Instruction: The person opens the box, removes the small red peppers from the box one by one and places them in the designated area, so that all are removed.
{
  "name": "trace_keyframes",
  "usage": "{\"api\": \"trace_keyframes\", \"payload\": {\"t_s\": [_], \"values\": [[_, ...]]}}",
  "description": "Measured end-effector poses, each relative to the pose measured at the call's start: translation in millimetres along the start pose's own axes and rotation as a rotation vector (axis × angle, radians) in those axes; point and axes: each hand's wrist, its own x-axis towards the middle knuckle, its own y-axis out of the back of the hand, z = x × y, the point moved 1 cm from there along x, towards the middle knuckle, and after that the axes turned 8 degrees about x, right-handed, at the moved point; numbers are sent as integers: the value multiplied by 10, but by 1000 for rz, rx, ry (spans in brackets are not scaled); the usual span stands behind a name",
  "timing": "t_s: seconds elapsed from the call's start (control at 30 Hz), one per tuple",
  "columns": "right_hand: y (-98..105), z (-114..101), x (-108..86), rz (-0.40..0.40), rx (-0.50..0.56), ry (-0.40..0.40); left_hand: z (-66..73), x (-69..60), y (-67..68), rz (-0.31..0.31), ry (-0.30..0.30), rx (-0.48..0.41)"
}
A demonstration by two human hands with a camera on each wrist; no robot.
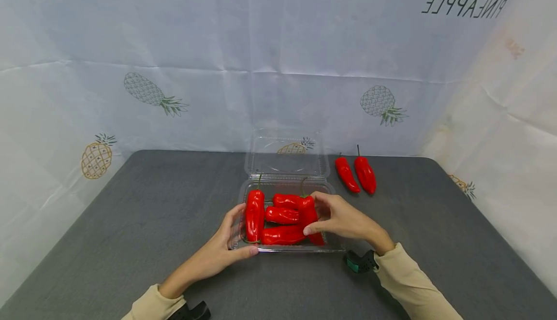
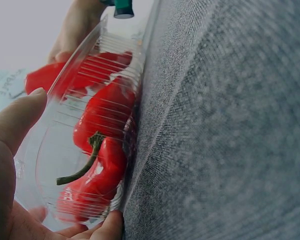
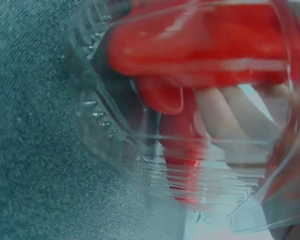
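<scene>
A clear plastic box (image 1: 291,249) with several red peppers (image 1: 283,215) inside stands on the table, its lid (image 1: 287,158) raised at the back. My left hand (image 1: 226,247) holds the box's left side, thumb at the front rim; in the left wrist view its fingers (image 2: 110,227) lie along the box wall. My right hand (image 1: 344,216) grips a red pepper (image 1: 307,211) with a thin stem at the right end of the box. The right wrist view shows fingers (image 3: 230,117) behind the clear wall, beside red peppers (image 3: 200,45).
Two more red peppers (image 1: 365,174) lie on the grey table (image 1: 174,204) behind and to the right of the box. A white cloth (image 1: 278,44) printed with pineapples hangs behind the table.
</scene>
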Motion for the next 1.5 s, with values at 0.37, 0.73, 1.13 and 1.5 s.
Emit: {"api": "trace_keyframes", "payload": {"t_s": [0.37,0.73,1.13,1.5], "values": [[24,0,-5,72,-44,-27,-7,11,8,3,-17,-1],[92,2,-37,57,-12,4,-4,3,3,2,-10,3],[179,-27,-78,138,-16,-74,-6,4,3,-1,0,2],[314,-44,-140,211,-30,-104,1,6,7,3,-12,11]]}}
